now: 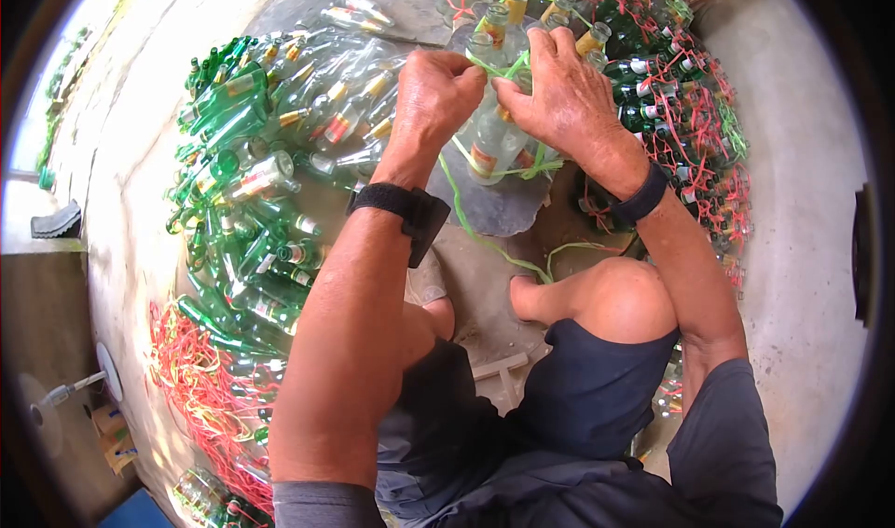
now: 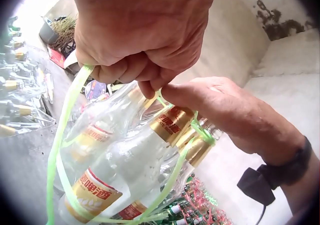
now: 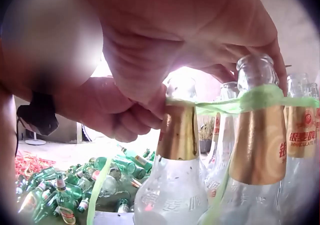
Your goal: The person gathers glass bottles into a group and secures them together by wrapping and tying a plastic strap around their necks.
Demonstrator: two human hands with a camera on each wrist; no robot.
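A bundle of clear beer bottles [image 1: 492, 146] with gold neck labels [image 3: 181, 132] stands upright on a grey slab [image 1: 489, 216]. Light green plastic strap [image 2: 65, 112] circles the bottles low down and also runs around their necks. My left hand [image 1: 433, 104] grips the strap in curled fingers beside the near necks, and a loose length hangs from it. Across the bottle tops, my right hand [image 1: 571, 99] curves its fingers behind a neck, with its thumb at the strap close to the left fingertips. The palm hides part of the strap in the right wrist view.
Loose green bottles [image 1: 238, 239] and clear bottles [image 1: 350, 90] lie heaped on the left. Red and yellow strips [image 1: 200, 379] are piled below them. Bundled bottles tied with red strips [image 1: 671, 118] line the right side by the wall [image 1: 783, 202]. A fan [image 1: 103, 374] stands far left.
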